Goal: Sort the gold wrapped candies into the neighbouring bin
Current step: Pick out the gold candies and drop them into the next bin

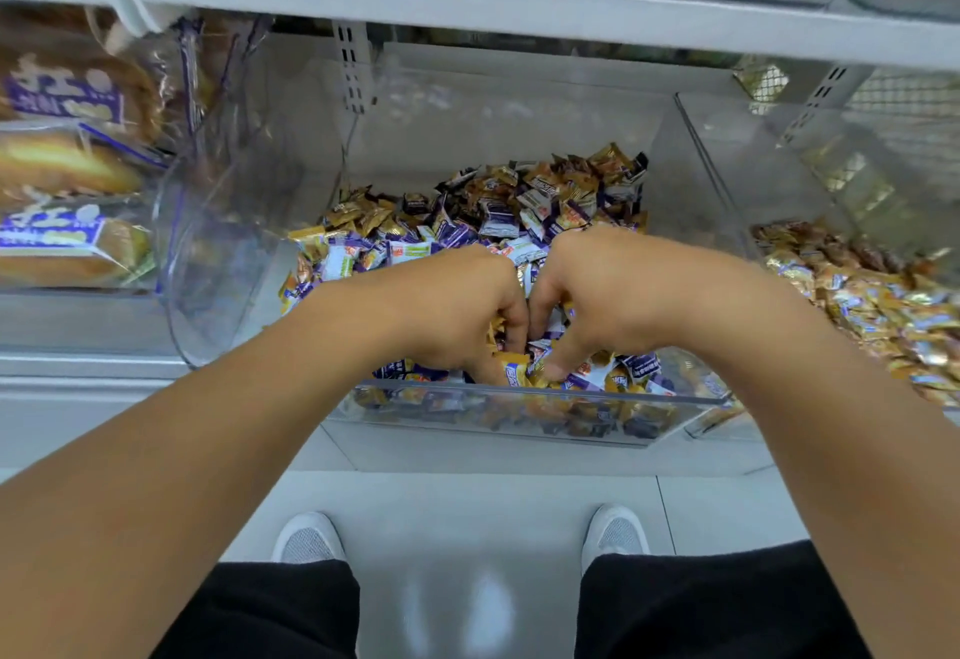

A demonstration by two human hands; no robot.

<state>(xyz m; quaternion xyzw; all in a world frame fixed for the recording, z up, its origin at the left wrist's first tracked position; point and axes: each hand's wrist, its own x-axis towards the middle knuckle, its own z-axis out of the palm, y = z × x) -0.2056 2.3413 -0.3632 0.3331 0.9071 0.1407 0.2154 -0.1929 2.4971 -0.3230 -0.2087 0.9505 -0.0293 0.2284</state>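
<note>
A clear plastic bin [519, 390] on the shelf holds a mixed heap of gold wrapped candies [571, 175] and purple-and-white wrapped candies [498, 224]. Both my hands are down in the front of this heap, side by side. My left hand [457, 305] has its fingers curled into the pile, touching a gold candy [514, 370] near the front wall. My right hand [597, 294] also has curled fingers dug among the wrappers. What each hand holds is hidden by the fingers. The neighbouring bin [727, 190] on the right contains gold wrapped candies [883, 305].
A clear rounded bin lid [218, 263] stands raised on the left. Packaged breads [67, 221] lie on the left shelf. An upper shelf edge [519, 8] overhangs the bins. Below are my legs, my white shoes [309, 536] and a pale floor.
</note>
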